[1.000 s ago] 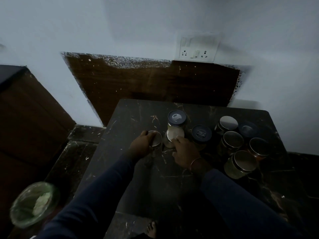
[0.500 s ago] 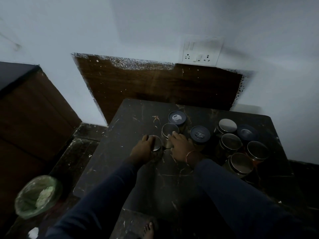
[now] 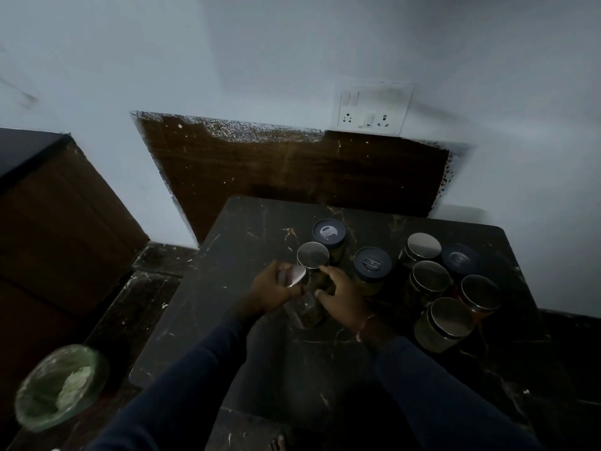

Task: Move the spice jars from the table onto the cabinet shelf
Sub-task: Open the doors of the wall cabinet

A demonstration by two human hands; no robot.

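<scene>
L hand (image 3: 271, 289) now tilting small steel-lid jar (image 3: 294, 275) off dark marble desk (image 3: 227, 317), upright 0.5 s ago, fingers wrapped round it, R hand (image 3: 343, 296) fingers curled on taller glass jar (image 3: 312, 260), seven round-lid jars (image 3: 431, 278) clustered at R.

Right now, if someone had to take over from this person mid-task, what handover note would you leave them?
Left hand: grip closed on a small silver-lidded glass jar, tilted and apparently lifted off the table.
Right hand: grip around a taller silver-lidded glass jar; whether that one is off the surface is unclear.
Still standing on the dark marble-patterned table: three dark-blue-lidded jars and four silver-lidded jars grouped on the right.
Done: nothing visibly shelved; the cabinet shelf is not in view.
Left: carry these two jars over, then return for the other seven.
</scene>
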